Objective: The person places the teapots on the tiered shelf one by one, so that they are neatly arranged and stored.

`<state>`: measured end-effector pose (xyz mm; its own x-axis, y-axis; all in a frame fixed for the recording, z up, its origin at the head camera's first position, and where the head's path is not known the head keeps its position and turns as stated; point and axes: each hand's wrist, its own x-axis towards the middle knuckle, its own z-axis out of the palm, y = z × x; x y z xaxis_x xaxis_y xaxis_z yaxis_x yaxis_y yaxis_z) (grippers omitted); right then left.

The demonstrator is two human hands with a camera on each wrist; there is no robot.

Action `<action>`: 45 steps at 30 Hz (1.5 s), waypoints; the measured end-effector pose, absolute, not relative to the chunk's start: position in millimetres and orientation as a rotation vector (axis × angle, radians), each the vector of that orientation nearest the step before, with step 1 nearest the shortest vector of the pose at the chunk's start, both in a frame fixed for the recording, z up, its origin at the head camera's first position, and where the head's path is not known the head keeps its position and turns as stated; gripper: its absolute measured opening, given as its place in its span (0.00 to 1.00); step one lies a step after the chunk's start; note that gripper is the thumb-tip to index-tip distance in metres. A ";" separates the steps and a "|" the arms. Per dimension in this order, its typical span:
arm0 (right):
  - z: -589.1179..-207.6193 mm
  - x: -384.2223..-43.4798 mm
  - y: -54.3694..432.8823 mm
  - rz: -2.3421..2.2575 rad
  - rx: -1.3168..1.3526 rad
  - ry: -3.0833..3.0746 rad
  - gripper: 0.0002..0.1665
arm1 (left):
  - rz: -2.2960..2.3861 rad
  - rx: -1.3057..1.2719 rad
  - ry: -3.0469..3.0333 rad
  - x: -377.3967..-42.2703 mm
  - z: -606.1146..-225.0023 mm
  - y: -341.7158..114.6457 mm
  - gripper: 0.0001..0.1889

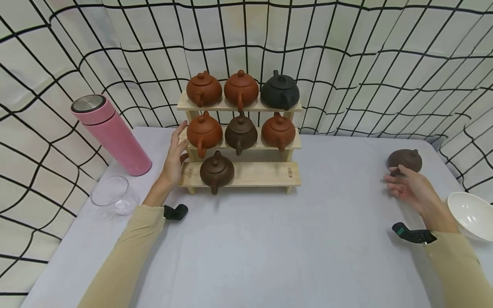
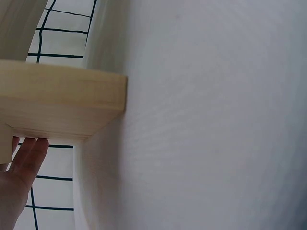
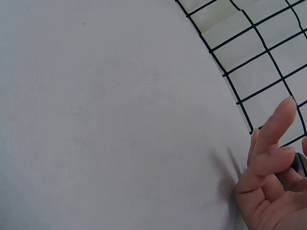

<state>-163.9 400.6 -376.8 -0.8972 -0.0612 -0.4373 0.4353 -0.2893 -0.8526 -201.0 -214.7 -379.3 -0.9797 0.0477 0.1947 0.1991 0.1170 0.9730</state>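
My left hand point(image 1: 175, 160) is at the left end of a three-tier wooden stand point(image 1: 265, 174). Its fingers reach up along the stand's side, and in the left wrist view the fingertips point(image 2: 36, 151) touch the wood. Far to the right, my right hand point(image 1: 414, 192) is at the near side of a dark brown teapot point(image 1: 404, 159) on the table, fingers loosely spread. A dark bit of that teapot point(image 3: 301, 165) shows behind the fingers in the right wrist view. On the bottom tier stands another dark brown teapot point(image 1: 217, 171).
Several teapots fill the upper tiers, among them a black teapot point(image 1: 280, 92) and a reddish teapot point(image 1: 204, 89). A pink thermos point(image 1: 115, 137) and a clear glass point(image 1: 109, 192) stand left. A white bowl point(image 1: 471, 216) is beside my right wrist. Grid-patterned cloth point(image 1: 346, 64) hangs behind.
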 end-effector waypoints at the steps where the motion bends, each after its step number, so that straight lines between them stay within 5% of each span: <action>1: -376.9 -164.4 400.1 -2.242 0.479 1.654 0.18 | -1.998 -0.251 -2.262 -200.7 -379.5 -214.8 0.34; 25: -380.5 -154.7 387.9 -2.379 0.416 1.789 0.21 | -1.990 -0.261 -2.259 -201.2 -380.8 -214.7 0.34; 45: -324.5 -75.9 276.6 -1.879 -0.346 2.217 0.17 | -1.952 -0.256 -2.288 -200.9 -379.4 -215.5 0.33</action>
